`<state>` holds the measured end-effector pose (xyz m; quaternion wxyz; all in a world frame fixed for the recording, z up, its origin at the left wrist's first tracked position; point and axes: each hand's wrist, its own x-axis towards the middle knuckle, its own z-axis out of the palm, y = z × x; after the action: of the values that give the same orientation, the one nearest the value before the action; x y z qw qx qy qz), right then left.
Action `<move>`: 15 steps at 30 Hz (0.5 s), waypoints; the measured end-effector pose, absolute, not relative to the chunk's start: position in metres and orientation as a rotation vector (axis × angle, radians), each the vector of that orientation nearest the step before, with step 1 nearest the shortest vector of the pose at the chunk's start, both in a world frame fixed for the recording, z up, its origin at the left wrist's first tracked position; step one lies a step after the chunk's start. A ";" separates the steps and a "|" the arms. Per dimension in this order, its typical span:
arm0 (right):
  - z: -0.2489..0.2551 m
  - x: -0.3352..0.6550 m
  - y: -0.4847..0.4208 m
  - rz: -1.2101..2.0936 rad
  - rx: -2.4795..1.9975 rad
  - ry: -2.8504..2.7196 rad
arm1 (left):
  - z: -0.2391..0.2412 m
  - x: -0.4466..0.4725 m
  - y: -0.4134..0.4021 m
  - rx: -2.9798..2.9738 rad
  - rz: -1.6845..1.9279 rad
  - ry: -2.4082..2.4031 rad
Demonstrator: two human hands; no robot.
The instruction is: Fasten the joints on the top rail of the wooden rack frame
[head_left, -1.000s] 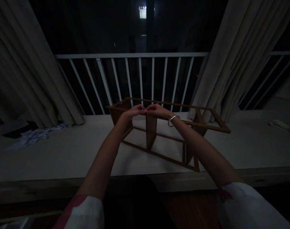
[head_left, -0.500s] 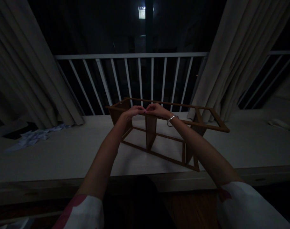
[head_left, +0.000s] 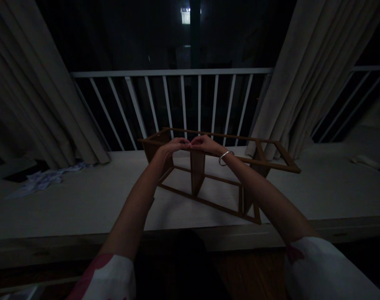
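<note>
A brown wooden shelf rack (head_left: 198,173) lies on its side on the pale window ledge (head_left: 92,204). Both my hands meet at its upper near rail, close to the middle shelf panel. My left hand (head_left: 176,144) has its fingers bent and pressed together, pointing right. From the other side my right hand (head_left: 207,144) comes in with thumb and fingers pinched, its tips touching the left fingertips. Whatever lies between the fingertips is too small and dark to make out. A silver bangle (head_left: 226,158) circles my right wrist.
Behind the rack runs a white railing (head_left: 172,73) in front of a dark window. Beige curtains hang at left (head_left: 36,83) and right (head_left: 302,83). Crumpled pale papers (head_left: 46,179) lie on the ledge at left. A pale item (head_left: 366,161) rests at far right.
Almost nothing differs. My hands stay together at the same spot on the rail, with only a slight shift of the fingers, and the rack has not moved.
</note>
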<state>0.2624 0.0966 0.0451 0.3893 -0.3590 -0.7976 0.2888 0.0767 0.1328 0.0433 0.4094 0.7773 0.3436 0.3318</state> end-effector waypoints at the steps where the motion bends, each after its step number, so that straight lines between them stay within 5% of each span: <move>1: 0.045 0.262 0.096 0.738 -0.929 -2.028 | 0.043 0.077 0.133 1.956 0.842 0.874; 15: 0.045 0.263 0.098 0.788 -0.971 -2.020 | 0.045 0.082 0.130 1.844 0.910 0.972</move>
<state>0.2632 0.0979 0.0449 0.3738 -0.3790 -0.7887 0.3076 0.0817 0.1296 0.0447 0.4201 0.7357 0.3880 0.3629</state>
